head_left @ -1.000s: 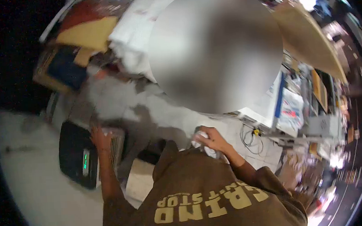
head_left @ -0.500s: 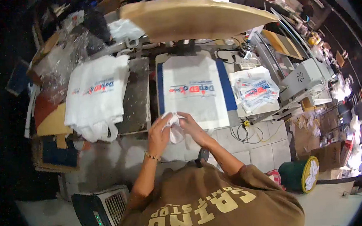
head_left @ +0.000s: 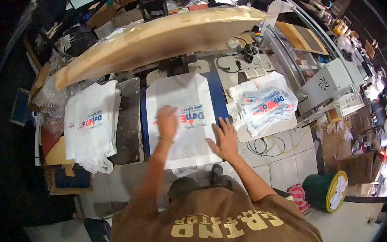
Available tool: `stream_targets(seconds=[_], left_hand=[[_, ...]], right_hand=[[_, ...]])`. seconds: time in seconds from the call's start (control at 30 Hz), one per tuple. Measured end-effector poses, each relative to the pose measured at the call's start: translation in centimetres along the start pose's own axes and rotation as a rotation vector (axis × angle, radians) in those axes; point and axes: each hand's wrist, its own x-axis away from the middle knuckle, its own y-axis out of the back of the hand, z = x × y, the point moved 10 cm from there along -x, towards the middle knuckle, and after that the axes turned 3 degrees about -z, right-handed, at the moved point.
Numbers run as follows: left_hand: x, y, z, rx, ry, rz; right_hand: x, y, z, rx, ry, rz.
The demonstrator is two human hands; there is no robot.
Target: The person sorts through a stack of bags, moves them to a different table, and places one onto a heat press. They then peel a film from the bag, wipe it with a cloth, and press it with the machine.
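A white printed bag [head_left: 181, 144] lies flat on a blue board [head_left: 218, 97] in front of me. My left hand [head_left: 168, 121] is on the bag's print, closed round a wad of white cloth [head_left: 177, 131] that partly shows at its right side; the hand is smeared by motion. With fingers spread, my right hand [head_left: 223, 139] rests flat at the bag's right edge and on the blue board, holding nothing. The red and blue print shows to the right of my left hand.
A stack of white bags [head_left: 90, 140] lies to the left. Printed transfer sheets [head_left: 268, 109] sit on a pale platen at the right. Behind the bag stands a large curved tan panel [head_left: 162, 43]. A grey machine [head_left: 328, 84] and green bin [head_left: 317, 191] are farther right.
My hands, together on the white cloth before, have parted. The left has moved onto the print with the cloth, and the right has gone to the bag's right edge. The view has shifted.
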Motion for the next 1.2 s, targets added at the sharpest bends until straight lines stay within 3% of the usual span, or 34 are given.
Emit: stream_targets(seconds=[0.03, 0.1, 0.17, 0.23, 0.33, 0.4, 0.43, 0.5, 0.53, 0.57, 0.6, 0.73, 0.87, 0.9, 0.93, 1.0, 1.03, 1.1, 1.13, 1.17, 1.2], left_hand=[[-1.0, 1.5, 2.2, 0.06, 0.218, 0.009], [-0.4, -3.1, 2.0, 0.098, 0.187, -0.074], [0.0, -5.4, -6.2, 0.183, 0.121, -0.017], [-1.2, -3.4, -11.8, 0.334, 0.058, 0.079], [1.2, -2.7, -3.2, 0.184, 0.037, -0.003], [0.7, 1.3, 5.8, 0.257, 0.355, 0.02], [0.8, 0.8, 6.0, 0.256, 0.359, 0.026], [2.9, -1.6, 8.0, 0.535, 0.657, -0.051], [1.9, -0.5, 0.7, 0.201, 0.139, -0.138], [3.2, -2.6, -3.1, 0.343, 0.112, -0.028], [2.9, 0.3, -7.6, 0.272, 0.035, -0.04], [4.1, 3.5, -0.4, 0.311, 0.116, 0.041], [2.2, 2.7, 4.3, 0.151, 0.24, 0.012], [1.2, 2.0, -0.3, 0.167, 0.08, -0.115], [0.9, -1.8, -2.9, 0.245, 0.19, 0.054], [-1.8, -3.8, -10.0, 0.359, 0.034, 0.075], [-2.9, -3.5, -11.4, 0.318, 0.056, 0.098], [-3.4, -2.7, -9.2, 0.371, 0.018, -0.027], [-2.1, -4.3, -5.2, 0.305, 0.099, -0.006], [-2.0, -0.7, -2.3, 0.332, 0.08, -0.2], [-1.4, -0.3, 1.1, 0.166, 0.14, -0.116]], right_hand=[[-0.1, 0.0, -0.1, -0.008, -0.003, 0.006], [-0.3, 0.1, 0.1, 0.012, -0.024, 0.008], [-0.4, 0.1, 0.0, -0.004, -0.031, 0.017], [-0.1, -0.2, -0.1, -0.005, -0.045, 0.046], [0.1, -0.2, 0.0, -0.011, -0.048, 0.058], [-0.3, -0.1, 0.1, 0.008, -0.045, 0.044], [-0.2, -0.1, 0.0, 0.007, -0.049, 0.05], [-0.3, 0.3, 0.3, 0.007, -0.045, 0.005], [-0.3, 0.2, 0.4, 0.007, -0.05, 0.011], [-0.4, 0.1, 0.4, 0.006, -0.047, 0.012], [-0.3, 0.0, 0.3, 0.0, -0.05, 0.01], [-0.4, 0.0, 0.4, -0.004, -0.039, 0.0], [-0.5, 0.4, 0.6, 0.011, -0.048, 0.007], [-0.6, 0.4, 0.5, 0.015, -0.048, 0.005], [-0.6, 0.2, 0.3, 0.01, -0.046, 0.0], [0.1, 0.0, 0.3, 0.008, -0.052, -0.001], [-0.1, 0.0, 0.2, -0.004, -0.046, -0.003], [-0.1, 0.2, 0.1, -0.017, -0.033, 0.003], [-0.1, -0.1, -0.1, 0.033, -0.053, 0.035], [0.0, -0.5, -0.3, 0.082, -0.075, 0.064], [-0.3, 0.0, 0.2, 0.08, -0.08, 0.06]])
